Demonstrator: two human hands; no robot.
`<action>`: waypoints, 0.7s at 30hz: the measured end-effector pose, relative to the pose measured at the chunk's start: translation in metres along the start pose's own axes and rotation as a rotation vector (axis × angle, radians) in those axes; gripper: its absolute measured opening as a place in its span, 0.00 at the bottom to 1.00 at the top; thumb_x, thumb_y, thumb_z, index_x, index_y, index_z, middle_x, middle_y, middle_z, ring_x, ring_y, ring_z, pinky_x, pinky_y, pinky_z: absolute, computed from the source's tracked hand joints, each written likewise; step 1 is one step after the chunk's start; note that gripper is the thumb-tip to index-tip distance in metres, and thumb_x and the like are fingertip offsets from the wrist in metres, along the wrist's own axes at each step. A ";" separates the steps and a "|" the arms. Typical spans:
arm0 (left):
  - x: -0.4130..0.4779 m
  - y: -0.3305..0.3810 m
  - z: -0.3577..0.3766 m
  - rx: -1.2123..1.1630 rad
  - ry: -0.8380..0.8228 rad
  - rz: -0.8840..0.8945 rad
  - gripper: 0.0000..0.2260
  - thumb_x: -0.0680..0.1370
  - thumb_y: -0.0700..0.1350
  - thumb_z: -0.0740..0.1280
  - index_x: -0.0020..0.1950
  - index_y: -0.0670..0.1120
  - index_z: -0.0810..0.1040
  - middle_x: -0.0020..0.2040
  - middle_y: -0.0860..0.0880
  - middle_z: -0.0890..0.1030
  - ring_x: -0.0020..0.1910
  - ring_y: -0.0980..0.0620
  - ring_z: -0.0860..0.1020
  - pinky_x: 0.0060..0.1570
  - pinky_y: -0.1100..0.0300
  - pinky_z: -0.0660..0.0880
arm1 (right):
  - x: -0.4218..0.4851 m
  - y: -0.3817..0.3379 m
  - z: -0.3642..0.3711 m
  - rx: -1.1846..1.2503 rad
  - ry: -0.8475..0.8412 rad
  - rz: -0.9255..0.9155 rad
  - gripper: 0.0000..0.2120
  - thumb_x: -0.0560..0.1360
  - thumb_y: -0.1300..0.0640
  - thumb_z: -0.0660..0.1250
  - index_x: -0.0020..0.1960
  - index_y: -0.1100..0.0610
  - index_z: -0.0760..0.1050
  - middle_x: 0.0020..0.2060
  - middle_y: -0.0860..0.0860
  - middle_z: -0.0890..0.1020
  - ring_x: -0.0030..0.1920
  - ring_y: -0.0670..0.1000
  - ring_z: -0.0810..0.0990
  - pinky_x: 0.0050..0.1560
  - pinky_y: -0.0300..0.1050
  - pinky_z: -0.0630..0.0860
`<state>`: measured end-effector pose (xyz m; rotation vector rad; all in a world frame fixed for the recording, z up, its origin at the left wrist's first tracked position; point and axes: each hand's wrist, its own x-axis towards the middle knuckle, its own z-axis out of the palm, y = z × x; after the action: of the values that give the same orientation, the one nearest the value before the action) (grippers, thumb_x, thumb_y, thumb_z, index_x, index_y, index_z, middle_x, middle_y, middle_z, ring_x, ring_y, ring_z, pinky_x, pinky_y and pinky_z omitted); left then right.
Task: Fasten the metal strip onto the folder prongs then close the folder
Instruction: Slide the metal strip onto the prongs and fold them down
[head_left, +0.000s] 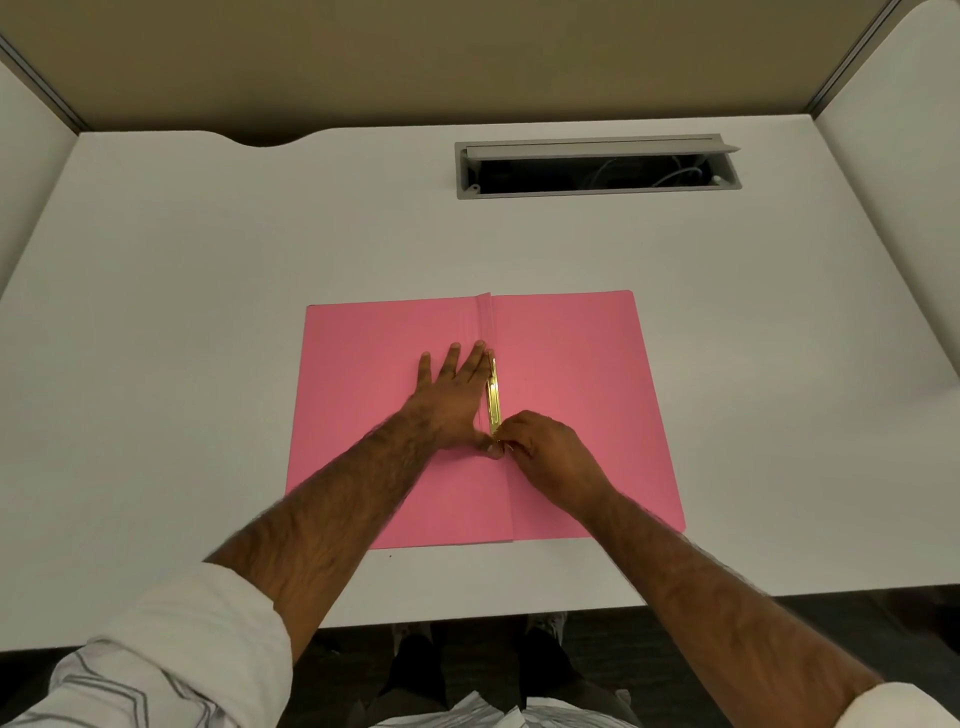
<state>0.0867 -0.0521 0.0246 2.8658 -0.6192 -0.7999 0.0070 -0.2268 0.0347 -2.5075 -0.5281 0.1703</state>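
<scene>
A pink folder (576, 374) lies open and flat on the white desk. Along its centre fold runs a gold metal strip (493, 395). My left hand (452, 395) presses flat on the left leaf, fingers spread, its index finger lying alongside the strip and its thumb touching the strip's near end. My right hand (545, 447) has its fingertips pinched at that same near end of the strip. The prongs are hidden under the fingers.
The white desk (208, 312) has a grey cable slot (597, 169) with its lid open at the back right. Partition walls stand at the back and on both sides. The desk's front edge is near my body.
</scene>
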 end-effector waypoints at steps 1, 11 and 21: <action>0.000 0.000 0.000 0.002 0.003 0.002 0.64 0.62 0.72 0.71 0.79 0.45 0.33 0.80 0.47 0.34 0.79 0.41 0.35 0.71 0.35 0.33 | -0.002 0.000 0.000 -0.040 -0.009 -0.035 0.09 0.76 0.66 0.67 0.54 0.60 0.83 0.51 0.57 0.85 0.50 0.57 0.82 0.52 0.51 0.79; -0.006 -0.001 0.001 0.022 0.072 0.030 0.62 0.63 0.72 0.70 0.79 0.44 0.36 0.81 0.46 0.39 0.80 0.42 0.39 0.71 0.38 0.33 | -0.010 0.006 -0.001 -0.279 -0.028 -0.154 0.11 0.78 0.60 0.67 0.58 0.59 0.82 0.57 0.55 0.83 0.57 0.55 0.79 0.43 0.51 0.83; -0.038 0.001 0.026 -0.094 0.590 0.228 0.20 0.72 0.47 0.75 0.63 0.43 0.79 0.63 0.45 0.79 0.63 0.45 0.77 0.70 0.48 0.66 | -0.006 0.005 -0.007 -0.286 -0.026 -0.164 0.09 0.77 0.58 0.66 0.53 0.57 0.84 0.52 0.52 0.86 0.53 0.54 0.81 0.39 0.52 0.82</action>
<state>0.0436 -0.0376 0.0208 2.6696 -0.7673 0.0568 0.0047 -0.2367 0.0378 -2.7231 -0.8160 0.0679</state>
